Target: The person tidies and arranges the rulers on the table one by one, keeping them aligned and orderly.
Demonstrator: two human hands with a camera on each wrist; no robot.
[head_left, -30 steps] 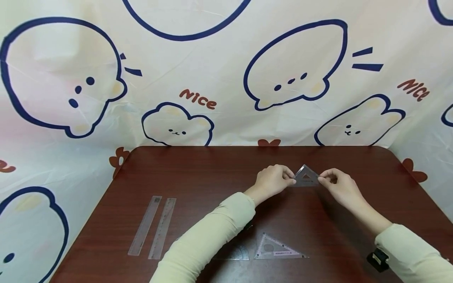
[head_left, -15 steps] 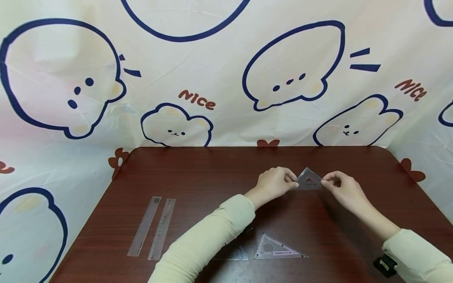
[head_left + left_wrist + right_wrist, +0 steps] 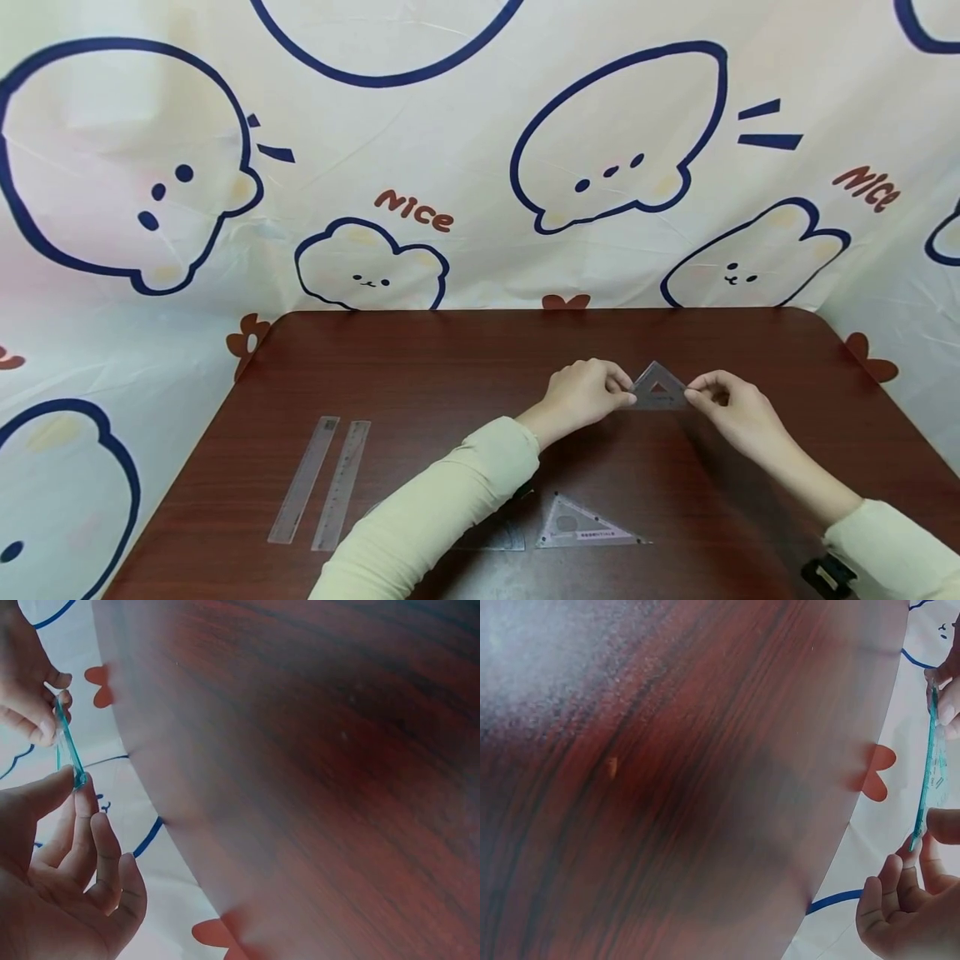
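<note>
Both hands hold a small clear triangular set square [image 3: 660, 402] by its two lower corners, its right-angle corner pointing up. My left hand [image 3: 588, 392] pinches the left corner between thumb and fingertips; my right hand [image 3: 738, 410] pinches the right one. In the left wrist view, the set square [image 3: 70, 746] appears nearly edge-on with a teal edge, raised off the table. The right wrist view also shows the set square [image 3: 930, 769] edge-on between the two hands, with faint markings on its face.
On the dark wooden table [image 3: 420, 358] lie two clear rulers, one [image 3: 303, 483] left of the other [image 3: 341, 487]. A larger set square [image 3: 592, 527] lies near the front. Beside it, a clear protractor [image 3: 506, 537] is partly hidden by the left sleeve [image 3: 450, 500]. A patterned cloth [image 3: 480, 167] hangs behind.
Both hands and the held set square have moved slightly to the right and down toward the front. The rulers, larger set square and protractor stay where they were on the table.
</note>
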